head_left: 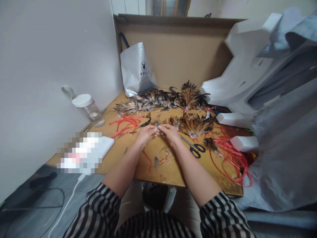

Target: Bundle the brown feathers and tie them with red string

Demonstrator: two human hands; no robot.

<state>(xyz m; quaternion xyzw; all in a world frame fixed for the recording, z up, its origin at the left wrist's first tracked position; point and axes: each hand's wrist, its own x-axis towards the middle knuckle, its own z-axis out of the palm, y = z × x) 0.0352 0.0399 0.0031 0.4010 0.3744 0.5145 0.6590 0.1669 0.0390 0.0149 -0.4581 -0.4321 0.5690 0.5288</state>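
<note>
Close together over the middle of the table, my left hand [148, 134] and my right hand [169, 133] pinch a small tuft of feathers [157, 123] between their fingertips. Brown feather bundles [194, 125] lie just beyond and right of my right hand. Black-handled scissors [194, 146] rest beside my right wrist. Red strips [126, 125] are spread to the left of my left hand, with a dark feather [146, 122] near them. Loose feather scraps [156, 162] lie between my forearms.
A long row of feathers [153, 100] runs along the back, before a silver bag [137, 69]. At left stand a lidded bottle [90, 110] and a white device [107, 145] with a cable. Red strips [232, 155] tangle at right, near white foam [244, 143].
</note>
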